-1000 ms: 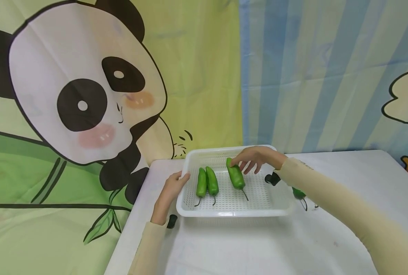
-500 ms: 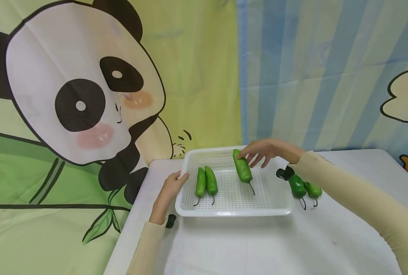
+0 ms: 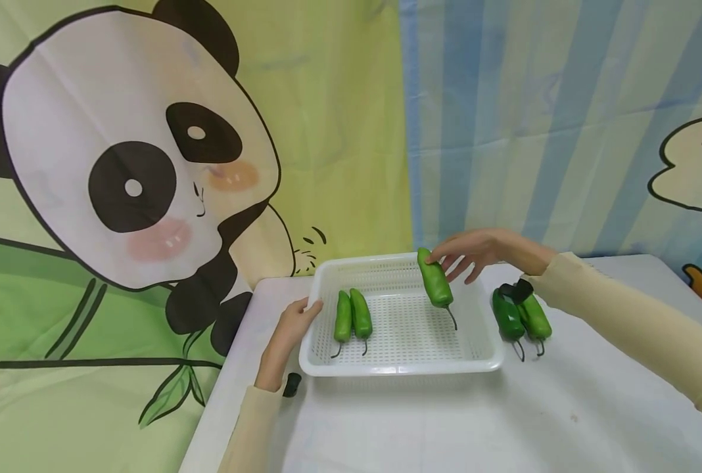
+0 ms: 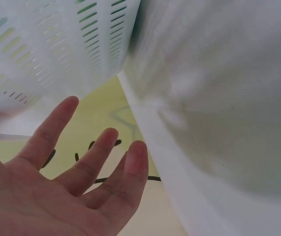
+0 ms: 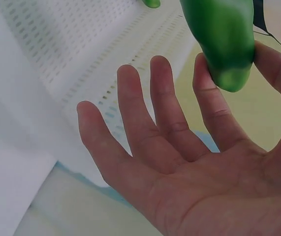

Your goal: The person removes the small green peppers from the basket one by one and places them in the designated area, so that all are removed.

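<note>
Between thumb and index finger, my right hand (image 3: 475, 253) pinches a green chili pepper (image 3: 435, 282) by its blunt end, its stem hanging downward. That pepper is over the right part of a white plastic basket (image 3: 398, 369); in the right wrist view the other fingers spread away from the pepper (image 5: 224, 44). At the basket's left side my left hand (image 3: 292, 325) holds the rim, thumb on top. The left wrist view shows the left hand (image 4: 91, 182) with its fingers outside the basket's slotted wall (image 4: 56, 54). Inside the basket lie two green peppers (image 3: 352, 315) side by side.
Right of the basket, a dark green pepper (image 3: 507, 315) and a lighter green pepper (image 3: 536, 318) lie together on the white table (image 3: 422, 427). A printed curtain (image 3: 339, 131) hangs behind the table. Each wrist wears a small black device (image 3: 292, 385).
My right hand has carried the pinched pepper up and to the right, toward the basket's right side. The peppers on the table are less covered by the arm. My left hand stays on the rim.
</note>
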Tool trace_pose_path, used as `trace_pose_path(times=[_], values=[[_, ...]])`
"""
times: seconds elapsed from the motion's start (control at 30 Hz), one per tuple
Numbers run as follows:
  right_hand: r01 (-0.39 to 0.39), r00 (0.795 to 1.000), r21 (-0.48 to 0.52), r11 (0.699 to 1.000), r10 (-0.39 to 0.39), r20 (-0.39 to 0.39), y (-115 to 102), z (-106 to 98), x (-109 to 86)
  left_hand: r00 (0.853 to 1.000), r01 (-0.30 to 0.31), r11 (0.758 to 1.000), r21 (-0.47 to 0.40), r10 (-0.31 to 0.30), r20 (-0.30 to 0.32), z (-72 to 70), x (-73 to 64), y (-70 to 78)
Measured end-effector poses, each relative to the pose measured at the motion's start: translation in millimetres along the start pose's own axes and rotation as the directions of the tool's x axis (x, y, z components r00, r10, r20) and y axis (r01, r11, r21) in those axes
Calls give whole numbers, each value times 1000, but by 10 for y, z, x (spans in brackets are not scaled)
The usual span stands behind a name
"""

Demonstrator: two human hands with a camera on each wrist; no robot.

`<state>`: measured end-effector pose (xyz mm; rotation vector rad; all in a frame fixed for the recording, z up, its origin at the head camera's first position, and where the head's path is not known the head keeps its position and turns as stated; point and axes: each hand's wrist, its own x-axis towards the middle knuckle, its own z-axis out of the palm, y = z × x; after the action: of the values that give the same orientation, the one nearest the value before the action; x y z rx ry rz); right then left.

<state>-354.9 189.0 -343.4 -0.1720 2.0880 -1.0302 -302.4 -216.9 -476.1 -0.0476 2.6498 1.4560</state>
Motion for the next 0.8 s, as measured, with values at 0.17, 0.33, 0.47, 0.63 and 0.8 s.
trace_pose_path(times=[0.17,0.33,0.47,0.63,0.8], values=[[-3,1000,5,1000,3,2,89,-88,-95,1000,-8,1000,-16,8,6,-7,-14,14],[4,1000,9,1000,-4,12,216,-155,-179,1000,-9,1000,-20,9,9,-5,-19,17],[5,1000,12,1000,-5,20,317,-206,-242,1000,-8,1000,-21,8,7,-6,-21,14],[13,1000,18,1000,-13,19,448,-294,-325,1000,-4,1000,-25,5,3,-4,-16,3],[20,1000,29,999,-20,17,619,-402,-400,1000,-4,1000,-23,4,-2,7,-12,-8]])
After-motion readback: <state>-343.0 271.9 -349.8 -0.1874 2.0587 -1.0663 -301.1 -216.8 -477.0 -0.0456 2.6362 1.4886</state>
